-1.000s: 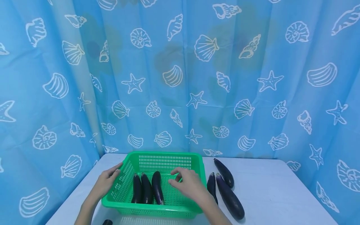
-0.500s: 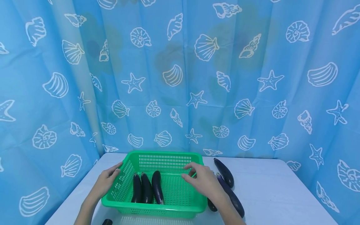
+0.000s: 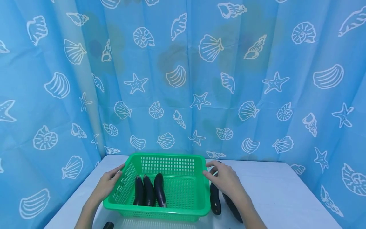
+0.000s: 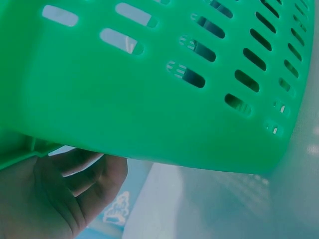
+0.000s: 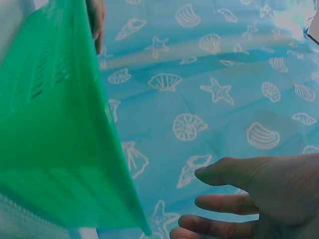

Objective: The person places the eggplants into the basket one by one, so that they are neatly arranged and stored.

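Note:
A green plastic basket [image 3: 168, 210] with slotted walls stands on the table, and several dark purple eggplants are in view. Three lie side by side in its left half, the rightmost eggplant [image 3: 160, 190] slightly apart. My left hand [image 3: 105, 183] is at the basket's left rim, fingertips right at the edge; the left wrist view shows its fingers outside the wall. Just off the right rim hovers my right hand [image 3: 224, 178], thumb and fingers spread with nothing between them. Beneath it, one eggplant [image 3: 215, 199] lies against the basket's right side, another eggplant [image 3: 233, 208] beside it, partly hidden by the forearm.
The white table [image 3: 280, 194] extends to the right. A dark rounded end of an object [image 3: 108, 225] shows at the bottom edge, left of the basket. Behind the right hand, a farther eggplant is mostly hidden. A blue shell-print curtain [image 3: 171, 95] surrounds the table.
My right hand has moved right, from over the basket's inside to beyond its right rim, over the eggplants there. The left hand and the basket have stayed put.

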The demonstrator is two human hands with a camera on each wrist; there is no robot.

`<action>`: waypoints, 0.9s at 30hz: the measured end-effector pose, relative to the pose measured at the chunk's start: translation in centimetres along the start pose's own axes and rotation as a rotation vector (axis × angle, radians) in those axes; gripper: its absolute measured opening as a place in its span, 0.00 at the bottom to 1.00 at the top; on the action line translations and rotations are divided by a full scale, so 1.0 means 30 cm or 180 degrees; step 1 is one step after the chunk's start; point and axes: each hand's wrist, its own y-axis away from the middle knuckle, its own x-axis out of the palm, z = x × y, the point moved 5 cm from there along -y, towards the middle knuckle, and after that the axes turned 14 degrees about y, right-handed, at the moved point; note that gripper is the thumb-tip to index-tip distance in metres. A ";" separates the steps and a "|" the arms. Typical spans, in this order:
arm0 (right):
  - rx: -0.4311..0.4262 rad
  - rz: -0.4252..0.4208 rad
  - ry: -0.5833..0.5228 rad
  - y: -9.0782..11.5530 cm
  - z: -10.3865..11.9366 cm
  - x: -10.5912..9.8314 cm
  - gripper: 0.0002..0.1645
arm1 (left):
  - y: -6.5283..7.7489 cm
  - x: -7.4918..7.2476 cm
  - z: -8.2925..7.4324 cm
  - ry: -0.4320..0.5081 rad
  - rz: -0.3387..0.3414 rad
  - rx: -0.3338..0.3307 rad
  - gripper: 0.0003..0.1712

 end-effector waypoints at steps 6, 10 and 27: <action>0.0146 0.0069 0.0156 -0.003 -0.061 0.007 0.20 | 0.001 -0.001 0.000 -0.0013 -0.0002 -0.0035 0.28; 0.0213 0.0107 0.0159 -0.011 -0.097 0.006 0.21 | 0.003 0.001 -0.002 0.0006 -0.0018 -0.0021 0.28; 0.0482 0.0999 -0.0088 -0.003 -0.297 -0.004 0.44 | 0.009 -0.001 -0.010 0.0029 -0.0029 0.0043 0.28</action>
